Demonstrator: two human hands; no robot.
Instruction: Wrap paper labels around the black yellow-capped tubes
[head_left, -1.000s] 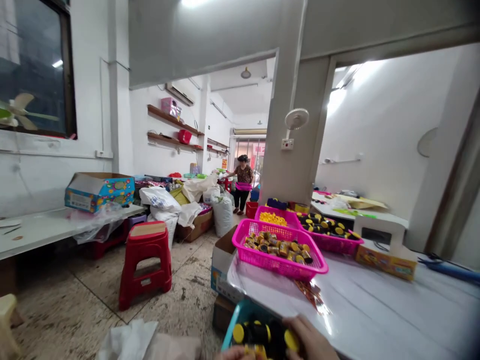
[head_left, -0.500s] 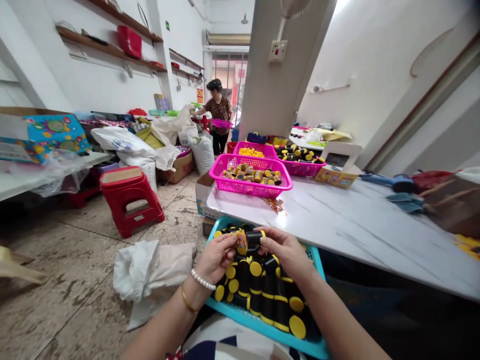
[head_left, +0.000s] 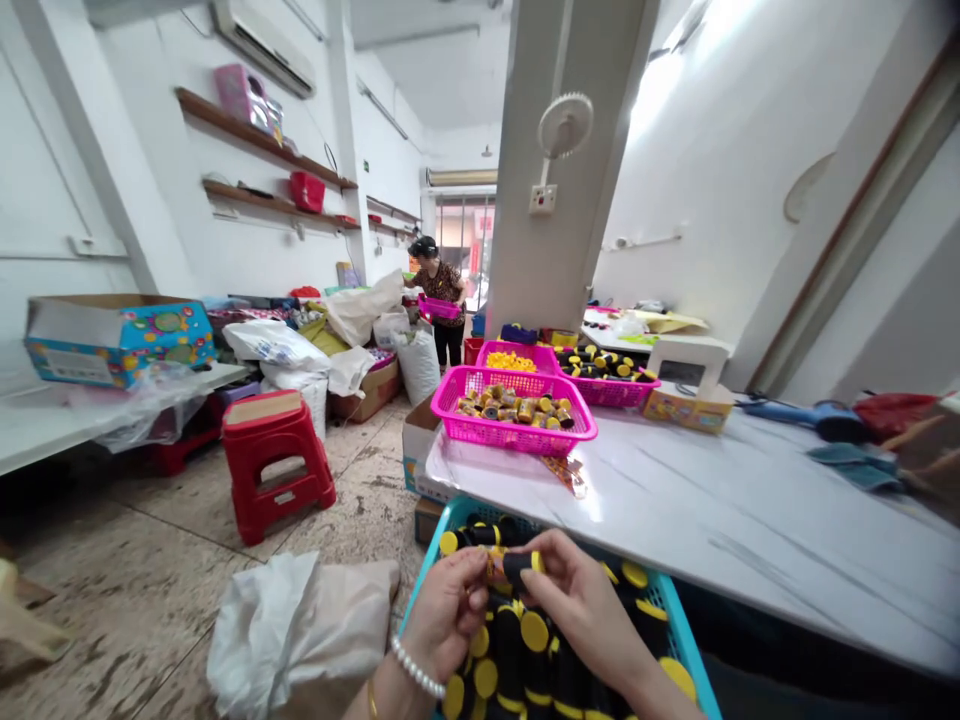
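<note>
Over the teal basket (head_left: 694, 650), both my hands meet at one small black cylinder with a yellow cap (head_left: 519, 568). My right hand (head_left: 581, 605) pinches it at the capped end, fingers closed. A colourful printed label (head_left: 495, 563) is at the cylinder's other end, and my left hand (head_left: 454, 605) grips it between thumb and fingers. Whether the label is stuck to the cylinder, I cannot tell. Beneath my hands, several more black cylinders with yellow caps (head_left: 534, 632) fill the basket.
On the marble-patterned table (head_left: 675, 490) stands a pink basket (head_left: 517, 440) of labelled cylinders, with strips of labels (head_left: 566, 475) before it. Behind are more pink baskets. A red stool (head_left: 277, 460) and a white sack (head_left: 300, 620) are at left. A person (head_left: 442, 290) stands further back.
My view has tilted up, so hands and basket appear lower. The label now sits closer against the cylinder, and my hands are nearer each other. The person behind leans further forward.
</note>
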